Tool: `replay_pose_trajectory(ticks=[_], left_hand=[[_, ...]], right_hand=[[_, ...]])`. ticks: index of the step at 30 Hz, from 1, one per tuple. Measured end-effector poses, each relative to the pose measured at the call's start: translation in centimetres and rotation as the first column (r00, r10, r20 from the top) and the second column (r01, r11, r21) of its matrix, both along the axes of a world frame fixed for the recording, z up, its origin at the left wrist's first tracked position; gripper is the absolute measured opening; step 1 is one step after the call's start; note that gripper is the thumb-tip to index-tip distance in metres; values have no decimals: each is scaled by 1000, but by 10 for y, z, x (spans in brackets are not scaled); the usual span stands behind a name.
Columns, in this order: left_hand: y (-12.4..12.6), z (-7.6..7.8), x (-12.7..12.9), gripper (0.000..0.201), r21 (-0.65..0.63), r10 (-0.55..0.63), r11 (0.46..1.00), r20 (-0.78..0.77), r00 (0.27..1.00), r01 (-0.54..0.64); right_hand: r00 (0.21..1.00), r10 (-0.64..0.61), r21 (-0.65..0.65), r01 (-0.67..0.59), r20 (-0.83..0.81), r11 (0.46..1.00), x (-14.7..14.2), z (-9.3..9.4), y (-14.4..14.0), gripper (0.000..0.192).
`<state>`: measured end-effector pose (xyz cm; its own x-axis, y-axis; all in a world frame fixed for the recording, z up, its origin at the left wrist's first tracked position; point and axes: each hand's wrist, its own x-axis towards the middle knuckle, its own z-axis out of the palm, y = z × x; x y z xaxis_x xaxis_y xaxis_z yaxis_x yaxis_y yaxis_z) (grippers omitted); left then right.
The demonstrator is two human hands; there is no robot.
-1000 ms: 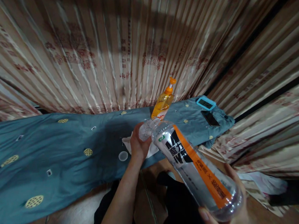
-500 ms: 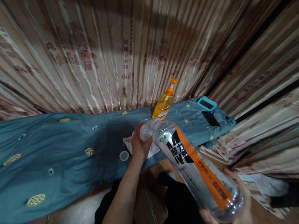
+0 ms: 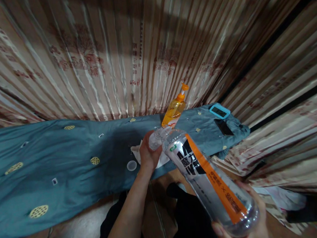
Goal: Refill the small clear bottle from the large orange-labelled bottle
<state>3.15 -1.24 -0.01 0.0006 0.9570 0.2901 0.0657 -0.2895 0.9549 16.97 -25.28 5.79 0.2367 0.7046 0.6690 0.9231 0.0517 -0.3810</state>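
A large clear plastic bottle (image 3: 205, 181) with a silver and orange label slants across the front of me, its neck end up and to the left. My right hand (image 3: 250, 218) is wrapped round its base. At the neck end, my left hand (image 3: 148, 151) is closed around a small clear plastic container (image 3: 155, 139), which meets or overlaps the bottle's mouth; whether they touch I cannot tell. Beneath the left hand lies a white cloth or tissue (image 3: 136, 152), partly covered. Beside it rests a round translucent lid (image 3: 132, 165). Just behind stands an orange pump bottle (image 3: 173, 110).
A blue-green patterned cloth (image 3: 67, 160) covers the long low surface. Toward its right end are a light-blue framed digital timer or clock (image 3: 219, 110) and a dark phone (image 3: 224, 127). Pleated curtains (image 3: 108, 56) hang behind and to the right. Tiled floor (image 3: 74, 230) shows below.
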Motion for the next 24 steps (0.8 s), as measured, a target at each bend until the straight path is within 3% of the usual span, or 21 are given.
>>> replay_pose_trajectory(ticks=[17, 24], left_hand=[[0, 1, 0, 50, -6, -2, 1000, -8, 1000, 2], [0, 1, -1, 50, 16, -6, 1000, 5, 1000, 6]], right_hand=[[999, 9, -4, -9, -34, 1000, 0, 0, 0, 94], [990, -64, -15, 63, -128, 998, 2, -2, -4, 88]])
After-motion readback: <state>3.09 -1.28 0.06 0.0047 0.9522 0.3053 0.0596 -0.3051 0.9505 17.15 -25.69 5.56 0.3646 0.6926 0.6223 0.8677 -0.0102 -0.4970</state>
